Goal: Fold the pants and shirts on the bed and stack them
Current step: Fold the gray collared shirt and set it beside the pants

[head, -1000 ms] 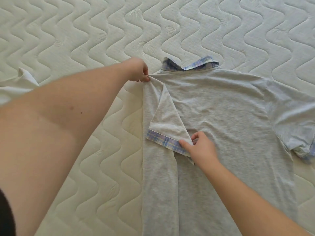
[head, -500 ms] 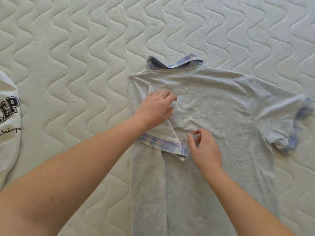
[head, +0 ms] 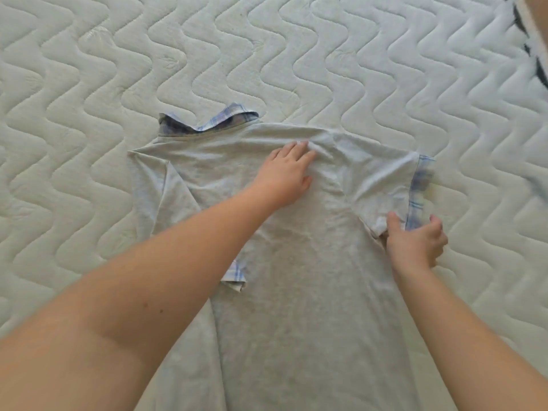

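Note:
A light grey shirt (head: pixel 299 262) with a blue plaid collar (head: pixel 207 121) lies back-up on the mattress. Its left side and sleeve are folded in over the back, and the plaid cuff (head: pixel 235 275) peeks out under my left forearm. My left hand (head: pixel 286 176) lies flat with straight fingers on the upper back, near the right shoulder. My right hand (head: pixel 415 241) grips the lower edge of the right sleeve (head: pixel 382 185), thumb on top, fingers curled under the plaid cuff.
The white quilted mattress (head: pixel 89 143) with a wavy pattern surrounds the shirt. At the top right corner a white fabric with dark trim (head: pixel 533 46) shows at the frame's edge.
My left hand has slid from the folded left sleeve across to the right shoulder area. My right hand left the middle of the shirt and took hold of the right sleeve.

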A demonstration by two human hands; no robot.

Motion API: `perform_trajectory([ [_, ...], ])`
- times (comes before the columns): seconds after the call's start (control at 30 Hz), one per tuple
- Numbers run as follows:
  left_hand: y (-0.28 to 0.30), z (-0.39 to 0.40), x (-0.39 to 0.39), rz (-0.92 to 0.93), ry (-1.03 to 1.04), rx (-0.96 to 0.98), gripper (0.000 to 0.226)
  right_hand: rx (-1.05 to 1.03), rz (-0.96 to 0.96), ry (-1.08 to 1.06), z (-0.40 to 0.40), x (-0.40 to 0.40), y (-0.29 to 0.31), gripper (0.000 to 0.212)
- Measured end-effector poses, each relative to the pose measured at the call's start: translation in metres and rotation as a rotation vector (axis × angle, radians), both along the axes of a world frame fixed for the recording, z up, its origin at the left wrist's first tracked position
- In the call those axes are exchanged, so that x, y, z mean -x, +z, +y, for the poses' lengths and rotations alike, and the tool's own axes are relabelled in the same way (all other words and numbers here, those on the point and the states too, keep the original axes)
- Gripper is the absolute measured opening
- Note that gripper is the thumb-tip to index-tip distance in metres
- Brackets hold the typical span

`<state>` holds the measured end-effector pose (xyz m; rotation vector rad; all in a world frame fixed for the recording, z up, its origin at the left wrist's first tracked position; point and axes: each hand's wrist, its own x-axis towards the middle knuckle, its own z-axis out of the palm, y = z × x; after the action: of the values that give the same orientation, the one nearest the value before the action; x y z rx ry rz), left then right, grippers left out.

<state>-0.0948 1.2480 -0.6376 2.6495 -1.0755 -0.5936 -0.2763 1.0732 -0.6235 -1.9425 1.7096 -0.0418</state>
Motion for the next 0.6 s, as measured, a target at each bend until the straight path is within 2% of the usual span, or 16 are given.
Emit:
perform_trajectory([
  [0.07, -0.001, -0.014, -0.005, 0.013, 0.010, -0.013, 0.061, -0.079, 0.074, 0.021, -0.020, 0.004, -0.006, 0.086],
  [0.1, -0.004, -0.019, -0.005, 0.024, 0.001, -0.039, 0.063, -0.116, 0.046, 0.043, -0.028, 0.006, -0.009, 0.082],
  [0.17, -0.011, -0.024, -0.003, 0.037, -0.034, -0.117, 0.066, -0.234, -0.090, 0.061, -0.039, 0.008, -0.011, 0.066],
  [0.23, -0.019, -0.022, 0.000, 0.060, -0.058, -0.167, 0.066, -0.333, -0.142, 0.093, -0.043, 0.009, -0.007, 0.042],
  [0.33, -0.028, -0.020, 0.001, 0.100, -0.060, -0.182, 0.064, -0.319, -0.235, 0.181, -0.037, 0.005, 0.006, 0.015],
  [0.43, -0.028, -0.022, -0.002, 0.154, -0.055, -0.211, 0.064, -0.223, -0.320, 0.346, -0.017, -0.003, 0.032, 0.012],
  [0.5, -0.018, -0.025, -0.009, 0.241, -0.021, -0.150, 0.060, -0.177, -0.372, 0.472, 0.001, -0.007, 0.051, 0.013],
  [0.53, -0.010, -0.025, -0.013, 0.314, 0.050, -0.061, 0.056, -0.166, -0.394, 0.529, 0.012, -0.009, 0.059, 0.015],
  [0.6, 0.007, -0.023, -0.021, 0.513, 0.361, 0.222, 0.044, -0.144, -0.419, 0.658, 0.036, -0.014, 0.072, 0.024],
])
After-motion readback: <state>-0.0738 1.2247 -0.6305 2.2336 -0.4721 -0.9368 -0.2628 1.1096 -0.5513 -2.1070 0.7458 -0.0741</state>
